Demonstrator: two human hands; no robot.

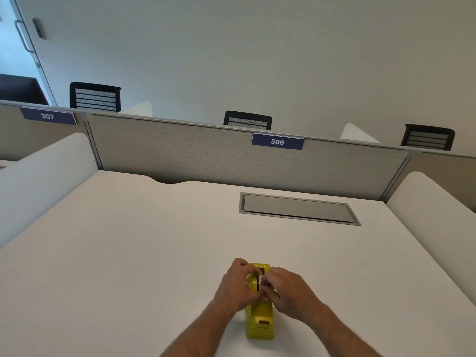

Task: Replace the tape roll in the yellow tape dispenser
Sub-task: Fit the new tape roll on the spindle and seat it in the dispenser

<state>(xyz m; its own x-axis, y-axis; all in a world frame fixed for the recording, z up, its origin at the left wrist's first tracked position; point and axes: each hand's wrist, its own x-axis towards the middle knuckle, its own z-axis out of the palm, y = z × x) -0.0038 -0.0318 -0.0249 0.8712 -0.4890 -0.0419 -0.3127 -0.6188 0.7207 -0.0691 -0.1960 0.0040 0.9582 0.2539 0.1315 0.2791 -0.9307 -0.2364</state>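
A yellow tape dispenser [260,318] stands on the white desk [128,253] near its front edge, with its cutter end toward me. My left hand [235,286] grips the dispenser's left side at the roll bay. My right hand [288,292] pinches at the tape roll [257,281] in the bay; only a thin dark and pale sliver of the roll shows between my fingers. Both hands meet over the middle of the dispenser and hide most of the roll and its hub.
A grey cable hatch [298,208] is set flush in the desk at the back right. A grey partition [206,150] labelled 306 closes the far edge, and white side panels [432,207] flank the desk. Black chair backs [247,121] rise behind the partition.
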